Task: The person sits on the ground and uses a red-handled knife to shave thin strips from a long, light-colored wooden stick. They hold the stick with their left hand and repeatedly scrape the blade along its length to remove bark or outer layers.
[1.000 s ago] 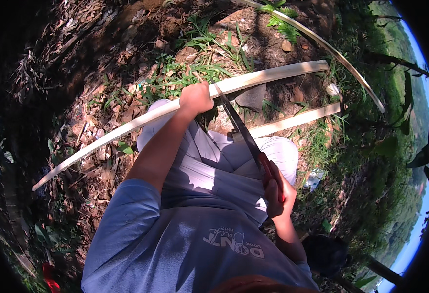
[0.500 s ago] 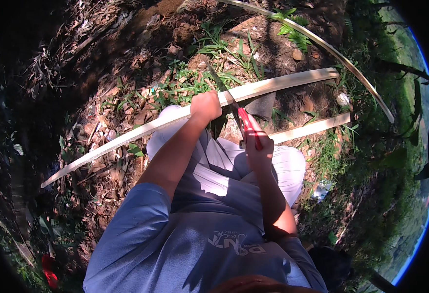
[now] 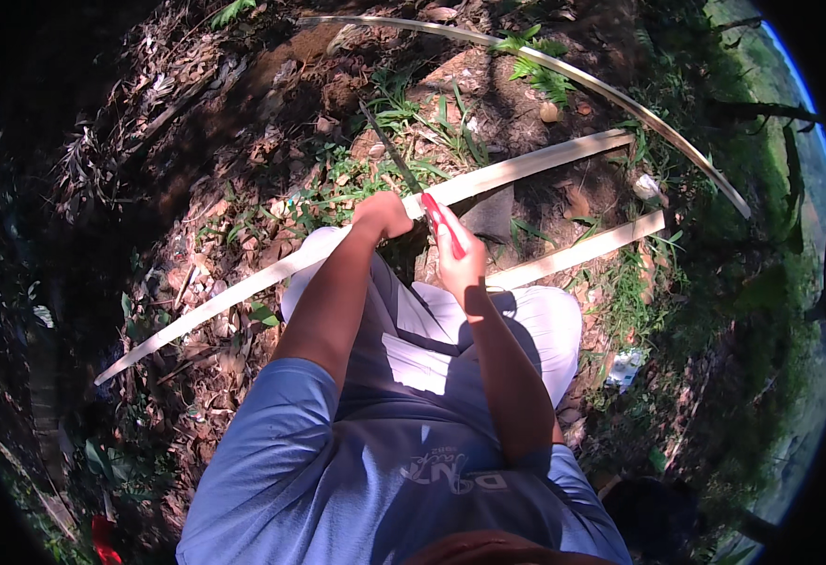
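Note:
A long pale wooden strip (image 3: 535, 168) runs slantwise in front of me, from the lower left up to the right, passing over my knee. My left hand (image 3: 384, 216) is closed around it near its middle. My right hand (image 3: 461, 260) grips the red handle of a handsaw (image 3: 394, 151). The saw's dark, narrow blade lies across the strip just right of my left hand, its tip pointing away over the grass. Whether the teeth have cut into the wood is too small to make out.
A shorter pale strip (image 3: 582, 252) lies to the right of my bent knee. Farther off, a long thin strip (image 3: 610, 89) curves across the ground. Dry leaves, grass and a fern (image 3: 540, 71) surround me. A red object (image 3: 105, 539) lies at the lower left.
My right hand has pushed the saw forward and to the left, bringing the handle up close to the strip and my left hand. My left hand keeps its grip on the wood.

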`<state>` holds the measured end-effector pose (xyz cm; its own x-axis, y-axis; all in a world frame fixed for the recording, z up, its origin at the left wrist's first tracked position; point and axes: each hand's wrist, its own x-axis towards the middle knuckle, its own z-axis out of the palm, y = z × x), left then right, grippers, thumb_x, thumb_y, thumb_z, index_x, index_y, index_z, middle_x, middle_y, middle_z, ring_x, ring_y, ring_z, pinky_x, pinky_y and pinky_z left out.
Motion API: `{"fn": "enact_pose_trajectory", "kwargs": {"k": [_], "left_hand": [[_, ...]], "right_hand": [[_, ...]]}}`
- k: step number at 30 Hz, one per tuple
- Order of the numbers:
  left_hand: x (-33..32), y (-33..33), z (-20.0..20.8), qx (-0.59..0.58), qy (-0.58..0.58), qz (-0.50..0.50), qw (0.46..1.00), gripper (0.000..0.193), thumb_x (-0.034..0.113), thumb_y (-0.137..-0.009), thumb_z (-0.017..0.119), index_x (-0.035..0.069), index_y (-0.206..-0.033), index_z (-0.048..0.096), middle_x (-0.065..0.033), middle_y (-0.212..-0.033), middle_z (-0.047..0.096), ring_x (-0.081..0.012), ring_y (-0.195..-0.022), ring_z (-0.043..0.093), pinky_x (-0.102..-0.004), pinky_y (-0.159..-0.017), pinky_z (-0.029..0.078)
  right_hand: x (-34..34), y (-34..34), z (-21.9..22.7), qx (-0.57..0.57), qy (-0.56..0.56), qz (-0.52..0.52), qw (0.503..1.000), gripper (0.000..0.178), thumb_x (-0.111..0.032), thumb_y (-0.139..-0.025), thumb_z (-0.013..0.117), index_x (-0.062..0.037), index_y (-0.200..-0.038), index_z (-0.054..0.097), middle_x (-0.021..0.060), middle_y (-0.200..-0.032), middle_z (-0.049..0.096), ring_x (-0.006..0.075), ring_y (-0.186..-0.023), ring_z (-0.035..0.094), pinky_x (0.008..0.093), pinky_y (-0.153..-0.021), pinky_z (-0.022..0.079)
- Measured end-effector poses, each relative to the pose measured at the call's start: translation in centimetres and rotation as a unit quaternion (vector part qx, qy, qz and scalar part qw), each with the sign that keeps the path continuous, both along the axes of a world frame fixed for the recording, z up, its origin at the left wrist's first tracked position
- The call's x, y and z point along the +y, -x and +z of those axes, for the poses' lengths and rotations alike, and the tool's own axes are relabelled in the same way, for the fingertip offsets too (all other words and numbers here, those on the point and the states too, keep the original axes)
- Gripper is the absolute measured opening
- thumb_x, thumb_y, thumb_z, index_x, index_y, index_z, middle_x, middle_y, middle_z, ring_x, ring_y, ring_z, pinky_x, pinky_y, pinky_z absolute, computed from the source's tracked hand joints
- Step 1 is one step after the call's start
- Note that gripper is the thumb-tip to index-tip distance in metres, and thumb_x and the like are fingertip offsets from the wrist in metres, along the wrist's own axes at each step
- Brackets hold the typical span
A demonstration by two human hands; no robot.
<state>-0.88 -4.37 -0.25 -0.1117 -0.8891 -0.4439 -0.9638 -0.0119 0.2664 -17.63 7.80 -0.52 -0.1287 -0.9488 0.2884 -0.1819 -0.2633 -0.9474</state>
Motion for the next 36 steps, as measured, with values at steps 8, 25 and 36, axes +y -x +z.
{"fn": "enact_pose_trajectory", "kwargs": {"k": [8, 25, 36], "left_hand": [[0.1, 0.2, -0.4, 0.000, -0.011, 0.004, 1.000, 0.039, 0.018, -0.076, 0.067, 0.000, -0.107, 0.083, -0.0222, -0.114, 0.081, -0.0401, -0.108, 0.079, -0.0461, -0.095, 0.062], [3.5, 0.9, -3.4, -0.017, 0.237, 0.008, 0.971, 0.021, 0.021, -0.086, 0.073, 0.004, -0.099, 0.069, -0.0201, -0.090, 0.080, -0.0368, -0.082, 0.081, -0.0485, -0.074, 0.065], [1.6, 0.9, -0.6, -0.002, 0.132, -0.017, 0.991, 0.037, 0.029, -0.086, 0.069, 0.003, -0.109, 0.080, -0.0226, -0.102, 0.081, -0.0396, -0.097, 0.081, -0.0491, -0.088, 0.065]], "right_hand": [[19.5, 8.0, 7.6, 0.059, -0.117, -0.013, 0.991, 0.044, -0.011, -0.110, 0.057, 0.0033, -0.151, 0.063, 0.0069, -0.099, 0.075, 0.0090, -0.081, 0.063, 0.0251, -0.076, 0.051], [2.1, -0.6, 4.5, 0.068, -0.024, -0.026, 0.997, 0.040, -0.012, -0.108, 0.063, -0.0016, -0.146, 0.067, 0.0222, -0.103, 0.080, 0.0233, -0.083, 0.077, 0.0358, -0.077, 0.058], [-7.0, -2.2, -0.8, 0.026, 0.005, -0.032, 0.999, 0.038, -0.017, -0.107, 0.066, -0.0011, -0.141, 0.072, 0.0245, -0.108, 0.081, 0.0226, -0.091, 0.079, 0.0350, -0.084, 0.059]]}}
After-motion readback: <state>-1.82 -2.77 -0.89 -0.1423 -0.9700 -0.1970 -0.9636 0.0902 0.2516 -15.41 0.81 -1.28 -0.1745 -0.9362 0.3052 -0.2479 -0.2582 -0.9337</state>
